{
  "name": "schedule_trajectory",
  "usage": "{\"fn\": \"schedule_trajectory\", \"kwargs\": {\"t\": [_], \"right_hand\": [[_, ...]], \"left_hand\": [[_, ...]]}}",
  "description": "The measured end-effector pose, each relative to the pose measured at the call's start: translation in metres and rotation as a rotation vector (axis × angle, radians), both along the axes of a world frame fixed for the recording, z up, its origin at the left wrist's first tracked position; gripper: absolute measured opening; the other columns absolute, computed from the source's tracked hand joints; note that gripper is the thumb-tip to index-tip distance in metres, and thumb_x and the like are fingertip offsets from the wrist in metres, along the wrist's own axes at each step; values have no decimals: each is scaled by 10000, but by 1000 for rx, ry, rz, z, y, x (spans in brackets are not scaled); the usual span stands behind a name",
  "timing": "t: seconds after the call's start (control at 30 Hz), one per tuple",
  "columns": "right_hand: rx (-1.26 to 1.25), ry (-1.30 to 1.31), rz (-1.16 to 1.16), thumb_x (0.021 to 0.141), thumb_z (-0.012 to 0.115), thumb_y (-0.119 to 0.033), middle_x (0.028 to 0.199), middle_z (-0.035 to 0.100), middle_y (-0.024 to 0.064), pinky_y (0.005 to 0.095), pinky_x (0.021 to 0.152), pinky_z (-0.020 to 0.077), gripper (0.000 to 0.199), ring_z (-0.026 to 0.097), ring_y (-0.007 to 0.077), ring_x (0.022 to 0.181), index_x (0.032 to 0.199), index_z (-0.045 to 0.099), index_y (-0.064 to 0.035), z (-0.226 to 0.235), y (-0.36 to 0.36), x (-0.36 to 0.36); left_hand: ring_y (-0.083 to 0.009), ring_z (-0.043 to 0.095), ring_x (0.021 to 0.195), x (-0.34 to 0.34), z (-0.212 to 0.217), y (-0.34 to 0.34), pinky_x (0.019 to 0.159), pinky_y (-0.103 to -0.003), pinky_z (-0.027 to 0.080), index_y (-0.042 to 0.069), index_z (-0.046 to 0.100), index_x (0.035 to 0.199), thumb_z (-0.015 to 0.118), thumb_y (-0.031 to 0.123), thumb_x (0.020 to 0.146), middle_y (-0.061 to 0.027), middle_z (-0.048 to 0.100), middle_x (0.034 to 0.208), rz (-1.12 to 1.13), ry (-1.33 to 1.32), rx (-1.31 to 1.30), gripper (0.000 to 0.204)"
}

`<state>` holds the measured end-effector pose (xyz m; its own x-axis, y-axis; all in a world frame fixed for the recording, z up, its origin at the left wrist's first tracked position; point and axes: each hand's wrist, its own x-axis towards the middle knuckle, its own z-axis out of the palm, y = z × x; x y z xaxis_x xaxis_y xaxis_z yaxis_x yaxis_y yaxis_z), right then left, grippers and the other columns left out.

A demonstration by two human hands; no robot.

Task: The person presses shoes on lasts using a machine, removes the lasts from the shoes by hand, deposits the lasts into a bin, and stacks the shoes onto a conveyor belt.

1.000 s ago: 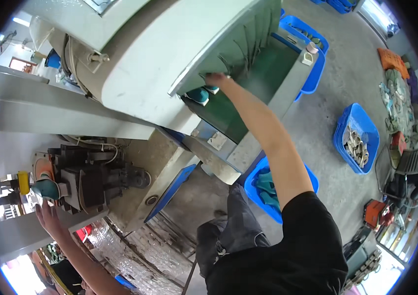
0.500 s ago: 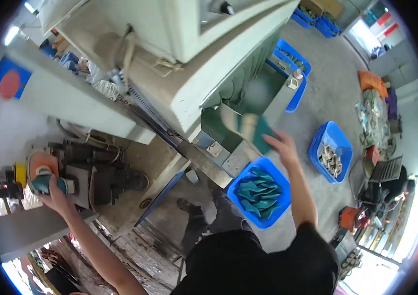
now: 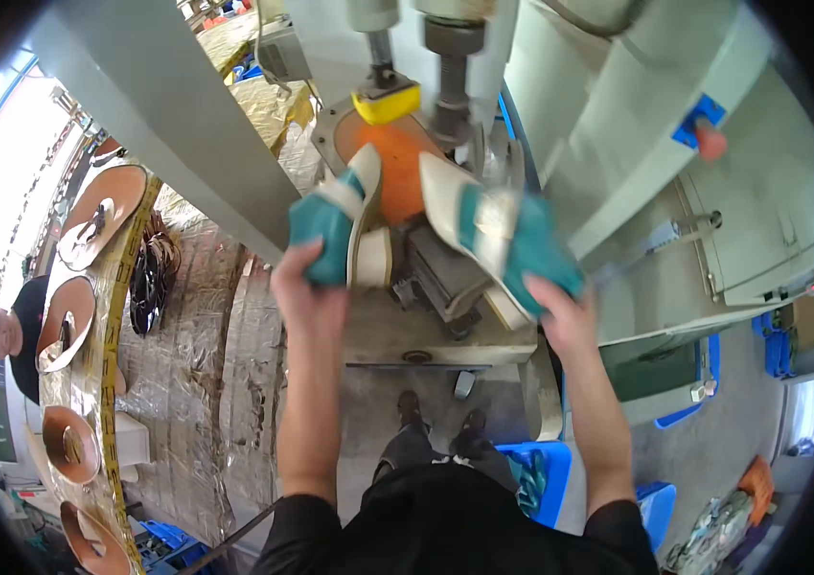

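My left hand is closed on the toe end of a teal shoe with a white strap and a blocky pale heel. In my right hand, gripped at the toe, is a second teal shoe with a pale sole and a white strap, slightly blurred. Both shoes are tilted, side by side but apart, before the orange pad of a press. Above the pad hangs a yellow block on a metal rod. Dark metal clamp parts sit between the two shoes.
A grey post rises at the left, beside a plastic-covered bench. Several brown sole-like pieces line a yellow-edged strip, with a person beyond. A blue basket with teal items stands by my legs. A red button is at right.
My view has turned left to face the press. The left hand's shoe has come off the orange pad. My right hand has brought its shoe over from the green-lined opening.
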<state>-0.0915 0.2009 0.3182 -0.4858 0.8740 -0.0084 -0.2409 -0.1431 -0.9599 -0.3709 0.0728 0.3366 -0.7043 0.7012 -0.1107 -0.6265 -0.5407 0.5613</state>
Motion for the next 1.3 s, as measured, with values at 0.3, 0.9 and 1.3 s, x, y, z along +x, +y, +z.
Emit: {"fn": "schedule_trajectory", "kwargs": {"t": [0.3,0.9,1.3], "right_hand": [[451,-204,48,837,737,-145,1246,622,108,300,1007,424,657,575,154,1135,1404,460,37,-19,50,-136],[607,-178,252,832,752,-270,1512,365,183,395,1112,317,838,361,270,1391,1493,317,8,74,-165,-70],[68,-301,-345,776,760,-207,966,656,285,394,795,533,577,692,344,858,1263,569,36,-88,-339,126]], "left_hand": [[-316,557,1132,-12,-29,-139,1014,-395,447,-18,396,1348,596,55,593,-175,537,1213,59,58,-59,784],[-446,302,1372,73,4,-115,1055,-526,368,66,191,1474,796,236,685,-304,180,1517,88,1138,272,1009],[-356,615,1009,225,-103,-136,899,-458,521,-65,503,1231,486,432,951,-225,614,1102,-868,80,-353,571]]}}
